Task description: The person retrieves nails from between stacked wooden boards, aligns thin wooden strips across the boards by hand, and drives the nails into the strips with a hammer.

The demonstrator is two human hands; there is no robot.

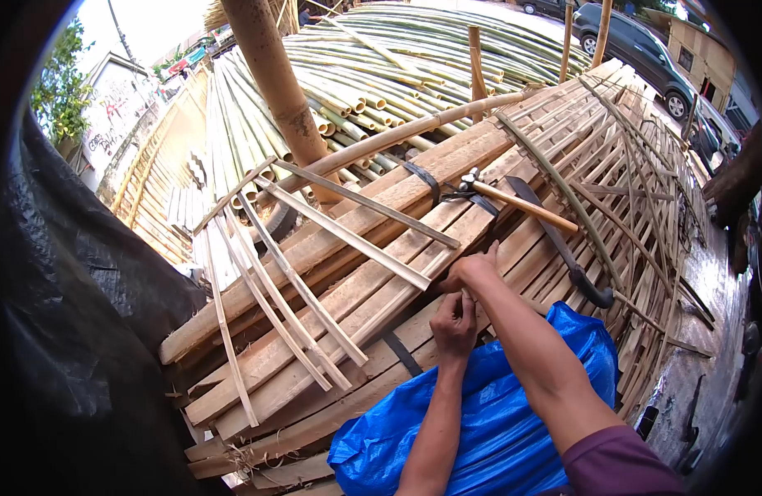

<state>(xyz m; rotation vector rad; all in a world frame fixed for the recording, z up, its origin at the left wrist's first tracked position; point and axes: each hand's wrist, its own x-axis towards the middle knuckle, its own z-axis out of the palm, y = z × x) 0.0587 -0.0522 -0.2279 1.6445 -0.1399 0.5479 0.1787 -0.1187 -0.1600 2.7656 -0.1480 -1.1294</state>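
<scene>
My left hand (454,326) is closed, its fingertips pinched together beside the edge of a stack of wooden beams (348,306). What it pinches is too small to make out. Just above it, my right hand (474,271) curls in at the gap under the beams, with one finger sticking up and the rest partly hidden. Whatever it grips cannot be seen. A hammer (526,206) with a wooden handle lies on the beams beyond my hands. To its right rests a dark-bladed machete (554,236) with a curved handle. Under my forearms spreads a blue tarp (513,405).
A frame of thin bamboo strips (302,285) lies across the beams at left. A thick bamboo post (273,78) rises behind. Long green bamboo poles (381,62) fill the background. Woven slats (637,190) extend right. Black sheeting (83,306) hangs at left. A car (633,50) stands far right.
</scene>
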